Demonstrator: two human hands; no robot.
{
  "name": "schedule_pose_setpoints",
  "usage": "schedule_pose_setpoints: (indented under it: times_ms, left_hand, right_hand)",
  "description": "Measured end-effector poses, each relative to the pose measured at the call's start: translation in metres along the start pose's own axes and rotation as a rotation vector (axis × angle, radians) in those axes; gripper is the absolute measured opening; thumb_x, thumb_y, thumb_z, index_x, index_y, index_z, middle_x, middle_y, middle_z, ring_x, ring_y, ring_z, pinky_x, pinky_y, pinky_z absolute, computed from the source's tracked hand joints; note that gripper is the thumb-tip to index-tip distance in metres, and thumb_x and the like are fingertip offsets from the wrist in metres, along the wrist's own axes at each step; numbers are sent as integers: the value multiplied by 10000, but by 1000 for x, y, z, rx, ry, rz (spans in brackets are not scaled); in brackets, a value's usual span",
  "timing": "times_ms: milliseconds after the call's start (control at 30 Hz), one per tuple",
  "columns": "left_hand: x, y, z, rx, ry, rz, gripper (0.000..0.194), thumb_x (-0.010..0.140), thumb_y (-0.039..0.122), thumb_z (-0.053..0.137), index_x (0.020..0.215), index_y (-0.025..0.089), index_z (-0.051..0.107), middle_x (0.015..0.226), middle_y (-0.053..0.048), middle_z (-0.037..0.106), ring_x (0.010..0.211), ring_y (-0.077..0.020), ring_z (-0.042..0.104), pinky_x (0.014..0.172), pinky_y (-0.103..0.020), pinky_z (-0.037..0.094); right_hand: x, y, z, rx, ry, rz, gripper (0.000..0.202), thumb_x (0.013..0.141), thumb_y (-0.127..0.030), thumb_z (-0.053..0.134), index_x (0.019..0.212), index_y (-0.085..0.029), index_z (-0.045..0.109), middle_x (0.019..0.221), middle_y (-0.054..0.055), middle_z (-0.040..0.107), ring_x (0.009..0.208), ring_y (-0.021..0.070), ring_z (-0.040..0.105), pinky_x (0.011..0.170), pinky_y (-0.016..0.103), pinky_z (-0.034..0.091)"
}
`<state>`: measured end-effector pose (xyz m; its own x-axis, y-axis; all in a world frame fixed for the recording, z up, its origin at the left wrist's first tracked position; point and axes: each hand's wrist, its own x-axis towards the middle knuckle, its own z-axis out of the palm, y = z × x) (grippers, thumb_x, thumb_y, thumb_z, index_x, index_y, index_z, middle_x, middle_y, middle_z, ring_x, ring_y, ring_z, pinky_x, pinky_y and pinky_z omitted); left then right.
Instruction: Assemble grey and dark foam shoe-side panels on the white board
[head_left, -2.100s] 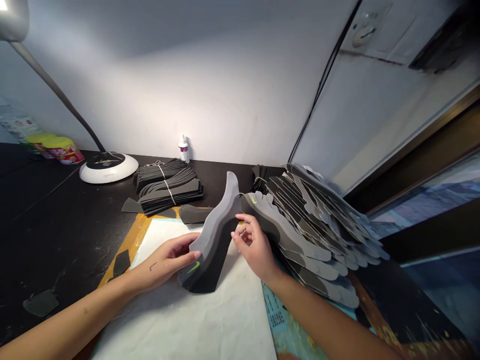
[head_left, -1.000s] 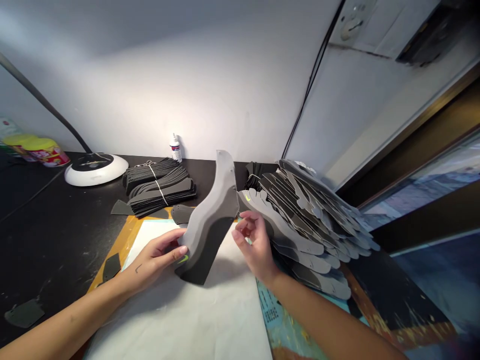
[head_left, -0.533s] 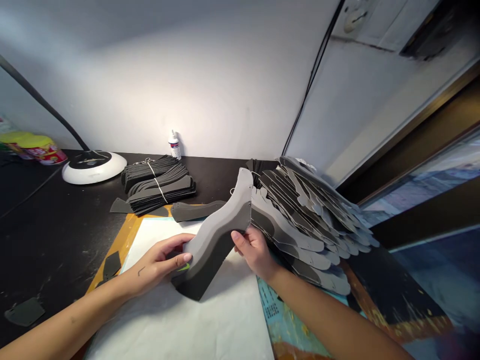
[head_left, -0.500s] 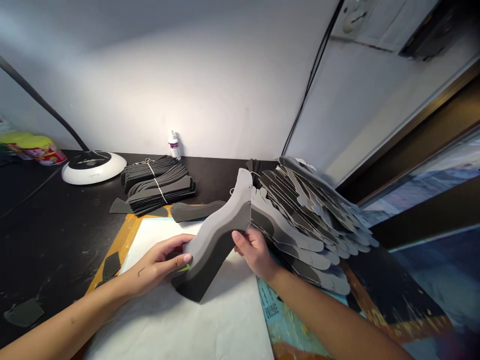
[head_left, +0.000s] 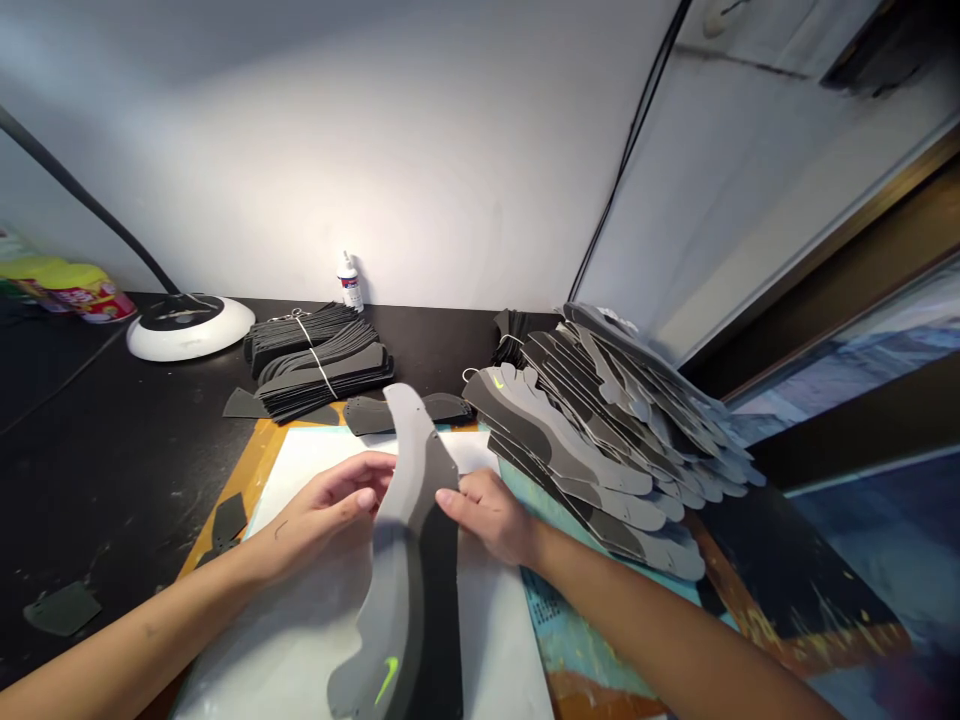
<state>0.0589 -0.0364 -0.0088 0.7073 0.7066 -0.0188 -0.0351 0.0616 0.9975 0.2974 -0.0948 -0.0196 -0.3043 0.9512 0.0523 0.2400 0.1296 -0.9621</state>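
A shoe upper piece in banded light grey, mid grey and black stands tilted over the white sheet, a small yellow-green swoosh near its lower end. My right hand pinches its right edge, thumb on the front face, other fingers mostly hidden behind. At the left edge is my left hand, thumb and fingers apart, fingertips partly hidden by the piece. Right of my hands, a fanned pile of similar shoe uppers lies overlapping. Behind the held piece rests a loose dark strip.
Tied bundles of dark strips sit at the back left, near a white glue bottle. A lamp base and yellow-red containers stand further left. Dark scraps lie on the black table. A cable runs down the wall.
The shoe upper has swung from a slant to nearly upright, its swoosh end now low and toward me. My left hand's thumb has come off it; my right hand still grips its edge.
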Motion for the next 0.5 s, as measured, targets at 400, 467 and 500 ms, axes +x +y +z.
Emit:
schedule_pose_setpoints:
  times_ms: [400,467,500]
  left_hand:
    - [1,-13,14,-134,211,-127,266,857,423,775,1014,212,734,903,-41,711,809,-176,621,716,-247,483]
    - [1,-11,13,-113,211,-146,262,853,424,776,1003,210,751,926,-47,717,808,-178,609,716,-253,477]
    - [0,-10,12,-95,213,-161,263,844,430,781,976,204,759,915,-49,716,792,-178,599,704,-256,473]
  right_hand:
    - [2,5,5,-319,392,-390,544,928,-406,645,1429,-321,454,1277,84,580,1075,220,601,919,394,546]
    - [3,4,4,-452,378,-448,502,961,-312,583,1447,-363,464,1358,76,530,1192,232,565,1001,425,526]
    - [3,4,3,-493,368,-459,494,967,-279,558,1446,-367,474,1394,74,502,1218,233,555,1019,429,523]
